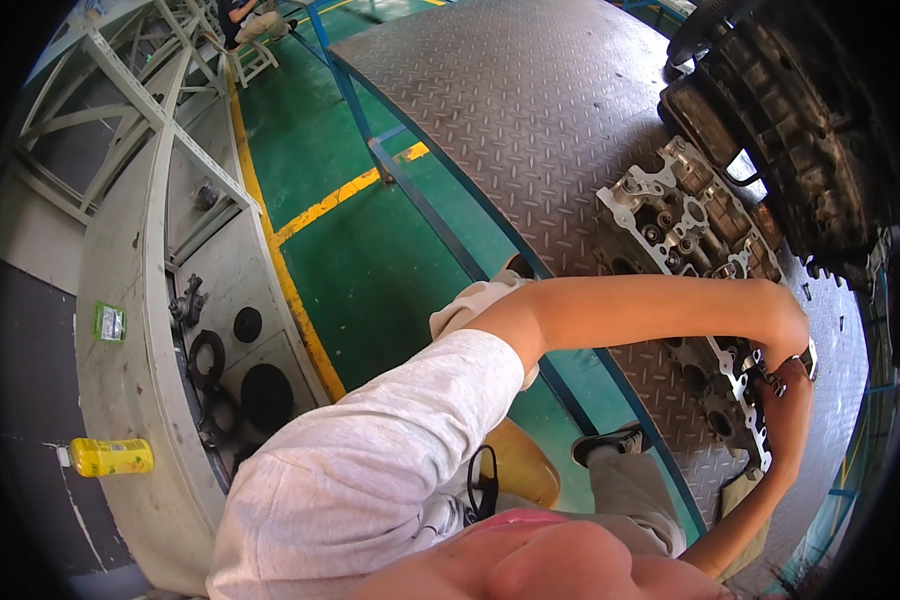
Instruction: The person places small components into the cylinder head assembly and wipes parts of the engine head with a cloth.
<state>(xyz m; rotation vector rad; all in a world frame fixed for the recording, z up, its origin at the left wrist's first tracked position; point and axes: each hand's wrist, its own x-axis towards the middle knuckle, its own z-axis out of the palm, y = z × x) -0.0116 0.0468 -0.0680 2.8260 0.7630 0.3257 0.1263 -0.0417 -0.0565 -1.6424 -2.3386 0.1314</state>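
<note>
A silver engine cylinder head [692, 215], with round bores and dark stains, lies on the metal-topped table. My left arm reaches across it, and my left hand [782, 325] bends down over its nearer right part. From below comes my right hand [789, 385], its fingers meeting those of the left. Both hands look closed around a small dark part with a coiled look [773, 380], too small and too covered to name. Most of the fingertips are hidden. Under my left forearm the middle of the cylinder head is out of sight.
A large dark engine block [800, 130] stands at the table's far right. The tread-plate table [530, 110] has a blue frame. At left, a grey bench [130, 400] holds a yellow bottle [112, 457] and a green packet [110, 322]. A person [260, 22] sits far back.
</note>
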